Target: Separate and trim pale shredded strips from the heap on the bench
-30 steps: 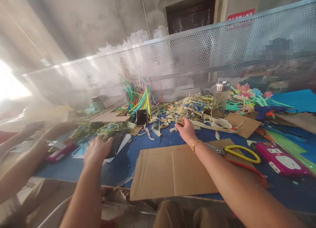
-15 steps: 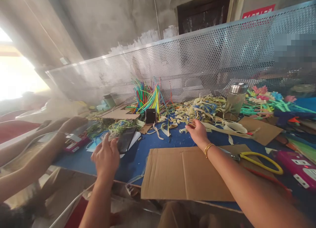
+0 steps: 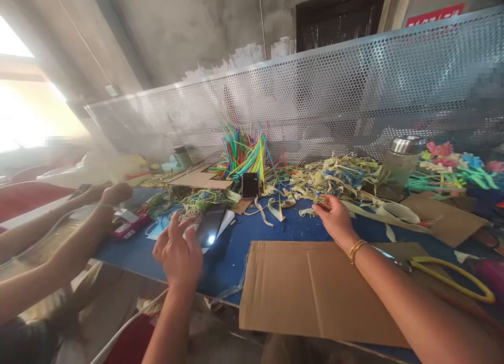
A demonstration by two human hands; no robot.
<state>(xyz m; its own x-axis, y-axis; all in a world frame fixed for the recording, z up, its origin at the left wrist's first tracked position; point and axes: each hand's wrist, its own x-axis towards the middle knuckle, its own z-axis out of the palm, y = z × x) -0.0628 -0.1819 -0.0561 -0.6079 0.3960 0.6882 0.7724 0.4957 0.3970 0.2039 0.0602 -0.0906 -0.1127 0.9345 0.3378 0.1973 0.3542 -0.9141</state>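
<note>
My left hand (image 3: 179,251) hovers over the near table edge, its fingers spread and nothing seen in them. Just beyond it lies a dark flat panel (image 3: 208,222) with a bright glint, beside tangled green and cream strands (image 3: 205,200). My right hand (image 3: 334,219), a gold bracelet at its wrist, has thumb and fingertips pinched together at the near side of a heap of cream and blue strips (image 3: 334,175). What sits between those fingertips is too small to make out. Below this hand a cardboard sheet (image 3: 291,290) lies on the blue table (image 3: 236,261).
Upright coloured stems (image 3: 244,151) stand behind a small black device (image 3: 251,186). A lidded bottle (image 3: 401,162) and colourful flowers (image 3: 452,164) are at right, with yellow-handled scissors (image 3: 452,274) nearer. A perforated screen (image 3: 275,106) closes the back. Another person's arms (image 3: 74,240) reach in at left.
The view has swung left, so table things appear farther right. My left hand's fingers have spread a little more. My right hand stays pinched by the strip heap. A glint now shows on the dark panel.
</note>
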